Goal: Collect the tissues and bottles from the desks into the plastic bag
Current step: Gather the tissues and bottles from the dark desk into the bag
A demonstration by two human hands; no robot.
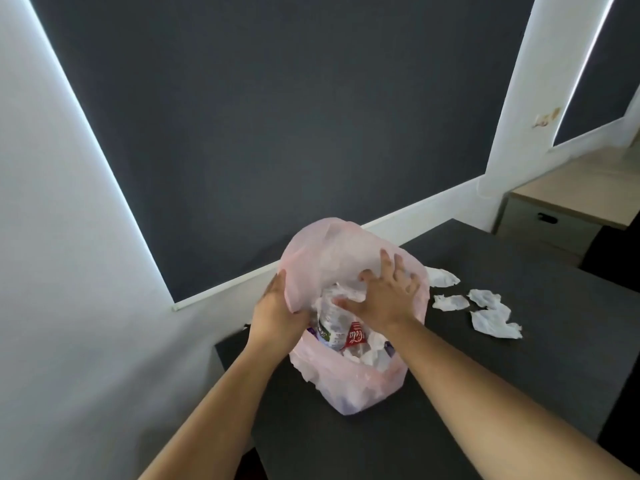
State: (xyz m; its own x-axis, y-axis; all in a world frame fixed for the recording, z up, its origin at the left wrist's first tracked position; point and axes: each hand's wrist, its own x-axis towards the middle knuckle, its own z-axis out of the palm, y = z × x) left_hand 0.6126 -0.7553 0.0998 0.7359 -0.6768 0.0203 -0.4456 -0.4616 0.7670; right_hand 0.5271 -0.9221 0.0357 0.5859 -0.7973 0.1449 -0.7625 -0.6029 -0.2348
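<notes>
Far left: pale wall point(52, 237), then a dark roller blind point(259, 116) with a strip of light down its left edge.

Left hand point(277, 308) at the left side of the plastic bag point(363, 389). Its fingers point(277, 289) are curled round the rim film, gripping it and holding the mouth up.

The pink, see-through bag stands on the near left part of the dark worktop point(485, 393), its far wall raised like a hood. Inside, near the top, are a bottle with a red cola label point(356, 336), another bottle with a green and purple label point(325, 336) just left of it, and white tissue wads point(370, 356).

Right hand point(384, 296) is over the bag mouth with fingers spread and fairly straight. The palm is down, pressing on the film and the tissue under it, with nothing gripped.

Right of the bag, loose on the worktop, are four crumpled tissues. One point(445, 277) lies just beside the bag and one point(450, 302) a little nearer. Farther right are two more point(485, 296) point(495, 325).

Far right: a light wooden desk point(568, 199) with a drawer, set apart from the dark worktop.
</notes>
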